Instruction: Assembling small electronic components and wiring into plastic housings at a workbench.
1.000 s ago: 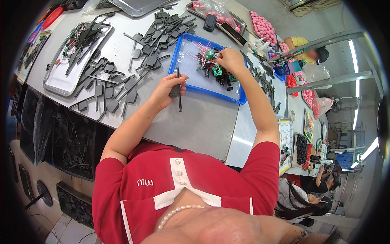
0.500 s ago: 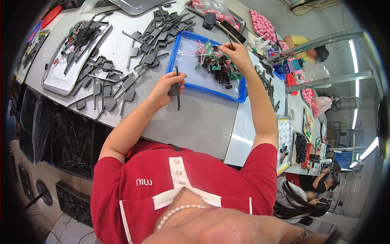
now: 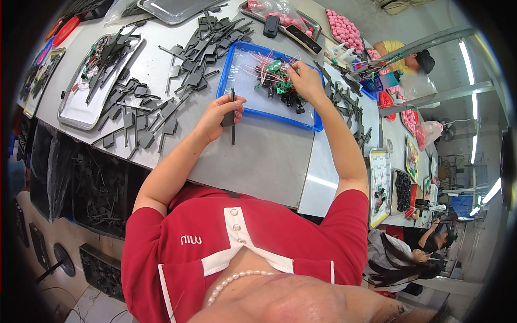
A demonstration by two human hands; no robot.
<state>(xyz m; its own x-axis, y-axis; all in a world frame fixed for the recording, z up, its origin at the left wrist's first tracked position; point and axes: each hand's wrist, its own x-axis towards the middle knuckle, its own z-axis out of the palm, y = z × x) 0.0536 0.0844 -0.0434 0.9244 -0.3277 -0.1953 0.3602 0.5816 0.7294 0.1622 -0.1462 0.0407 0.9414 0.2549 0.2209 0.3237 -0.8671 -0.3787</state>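
Observation:
Upright in the fingers of my left hand (image 3: 219, 116) is a dark grey plastic part (image 3: 233, 119), a long thin rod with a flat plate at its middle. That hand is just off the near left corner of a shallow blue tray (image 3: 253, 114). Inside the tray lies a tangled heap of small green circuit boards (image 3: 276, 67) with pink and white wires and black pieces. My right hand (image 3: 307, 83) reaches over the heap's right side, thumb and fingers pinched together at the boards and wires. What its fingertips grip is too small to tell.
Piles of similar grey parts (image 3: 202, 54) spread left of the tray, and more (image 3: 350, 110) lie right of it. At far left a white tray (image 3: 81, 110) holds parts and boards. A phone (image 3: 303, 39) and pink balls (image 3: 344, 29) sit beyond. People work at far right.
My right hand has come down and slightly left, to the boards. A dark rod at its fingertips earlier no longer shows there. My left hand keeps the grey part in nearly the same place.

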